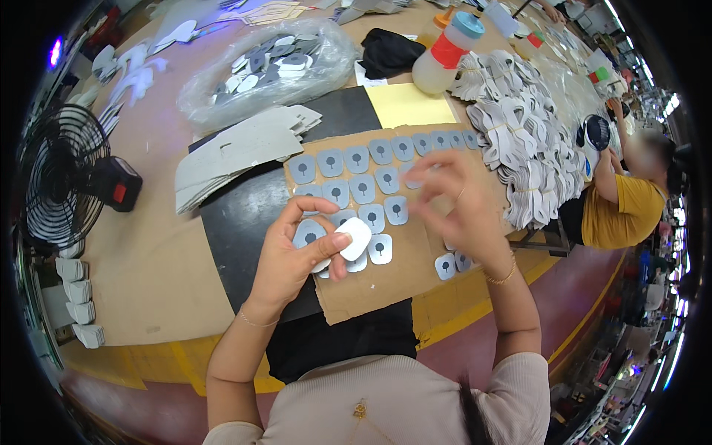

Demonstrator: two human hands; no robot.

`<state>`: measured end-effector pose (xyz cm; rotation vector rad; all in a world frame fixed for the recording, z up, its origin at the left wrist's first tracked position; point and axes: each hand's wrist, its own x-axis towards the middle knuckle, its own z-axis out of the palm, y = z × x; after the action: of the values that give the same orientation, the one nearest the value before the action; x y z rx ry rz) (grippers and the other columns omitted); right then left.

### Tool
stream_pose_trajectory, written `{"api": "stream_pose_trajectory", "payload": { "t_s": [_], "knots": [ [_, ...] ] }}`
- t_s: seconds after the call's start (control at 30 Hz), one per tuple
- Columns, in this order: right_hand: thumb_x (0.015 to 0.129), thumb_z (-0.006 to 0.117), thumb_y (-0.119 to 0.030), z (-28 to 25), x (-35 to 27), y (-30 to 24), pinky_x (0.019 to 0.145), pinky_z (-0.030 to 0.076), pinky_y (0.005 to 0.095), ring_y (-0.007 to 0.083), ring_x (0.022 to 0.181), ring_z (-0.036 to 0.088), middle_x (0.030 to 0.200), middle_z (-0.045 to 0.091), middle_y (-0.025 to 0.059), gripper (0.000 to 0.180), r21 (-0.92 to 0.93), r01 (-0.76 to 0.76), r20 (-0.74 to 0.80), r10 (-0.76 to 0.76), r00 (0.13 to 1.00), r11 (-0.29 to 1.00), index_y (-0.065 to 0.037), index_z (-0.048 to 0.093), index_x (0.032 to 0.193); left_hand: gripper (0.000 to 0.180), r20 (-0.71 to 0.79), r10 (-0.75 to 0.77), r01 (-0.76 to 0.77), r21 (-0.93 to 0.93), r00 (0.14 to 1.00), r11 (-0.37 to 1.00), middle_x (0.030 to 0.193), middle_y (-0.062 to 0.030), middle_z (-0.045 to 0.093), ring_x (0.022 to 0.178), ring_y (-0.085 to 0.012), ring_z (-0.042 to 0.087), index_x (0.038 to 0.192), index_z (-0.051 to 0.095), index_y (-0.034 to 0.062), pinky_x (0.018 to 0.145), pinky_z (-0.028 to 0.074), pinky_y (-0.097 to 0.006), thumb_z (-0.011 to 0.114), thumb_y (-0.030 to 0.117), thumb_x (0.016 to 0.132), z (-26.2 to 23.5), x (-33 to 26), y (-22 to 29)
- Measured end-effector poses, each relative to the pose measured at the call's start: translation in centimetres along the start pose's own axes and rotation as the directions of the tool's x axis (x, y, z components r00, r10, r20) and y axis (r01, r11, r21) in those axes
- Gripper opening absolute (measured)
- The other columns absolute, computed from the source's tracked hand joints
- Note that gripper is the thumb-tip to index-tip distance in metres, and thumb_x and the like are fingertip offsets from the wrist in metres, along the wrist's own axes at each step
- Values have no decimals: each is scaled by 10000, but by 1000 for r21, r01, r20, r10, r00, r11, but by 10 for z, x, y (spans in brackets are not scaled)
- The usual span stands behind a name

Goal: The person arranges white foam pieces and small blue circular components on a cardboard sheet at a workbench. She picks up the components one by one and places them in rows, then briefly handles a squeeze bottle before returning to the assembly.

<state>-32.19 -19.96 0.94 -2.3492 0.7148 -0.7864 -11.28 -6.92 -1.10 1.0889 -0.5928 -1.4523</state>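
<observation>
My left hand (285, 256) pinches a small white rounded-square piece (357, 239) between thumb and fingers; more pale edges show beneath it in the palm. Below that hand lies a brown cardboard sheet (404, 285) carrying rows of grey rounded-square pieces (357, 159), each marked with a dark round spot and stem. Over the sheet's right part hovers my right hand (463, 211), slightly blurred, its fingers bent and apart with nothing visible between them. It covers some pieces in the middle rows.
A plastic bag (274, 70) of loose pieces lies at the back. Stacked grey sheets (237, 152) sit left of the cardboard, and a black fan (67, 178) stands far left. A squeeze bottle (447, 55) and bundled grey cut-outs (515, 137) are right. A co-worker (623, 200) sits beyond.
</observation>
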Motion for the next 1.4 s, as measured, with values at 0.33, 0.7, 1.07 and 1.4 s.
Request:
{"api": "stream_pose_trajectory", "payload": {
  "t_s": [0.33,0.7,1.07,1.4],
  "knots": [
    [863,664,-37,4,-9,8,642,507,276,153,728,626,841,638,41,144,177,-142,-195,176,965,974,-38,649,1006,252,145,-9,40,-211,989,977,989,-213,624,686,-239,666,1153,486,-2,579,539,-304,513,170,971,-14,8,-6],
    [893,676,-121,-44,-29,108,576,507,198,91,670,644,830,665,52,227,463,-682,-112,801,588,566,27,608,1051,575,104,-86,116,-333,991,936,1199,-315,566,1079,-352,637,1434,325,35,831,591,-355,595,69,928,2,9,-2],
    [873,689,-111,-35,-28,117,525,472,200,62,576,578,746,639,19,220,267,-710,-153,757,636,651,0,614,1047,343,80,-119,124,-66,990,990,907,-179,673,691,-205,695,1213,515,-21,501,549,-248,630,136,931,-12,11,-5],
    [809,711,-84,-22,-18,79,590,410,250,109,641,497,766,527,31,145,-257,-458,-270,392,880,851,-28,670,937,253,85,-111,109,30,990,994,938,-138,658,751,-186,682,1139,592,-46,572,568,-272,596,126,953,-1,9,-1]
  ]
}}
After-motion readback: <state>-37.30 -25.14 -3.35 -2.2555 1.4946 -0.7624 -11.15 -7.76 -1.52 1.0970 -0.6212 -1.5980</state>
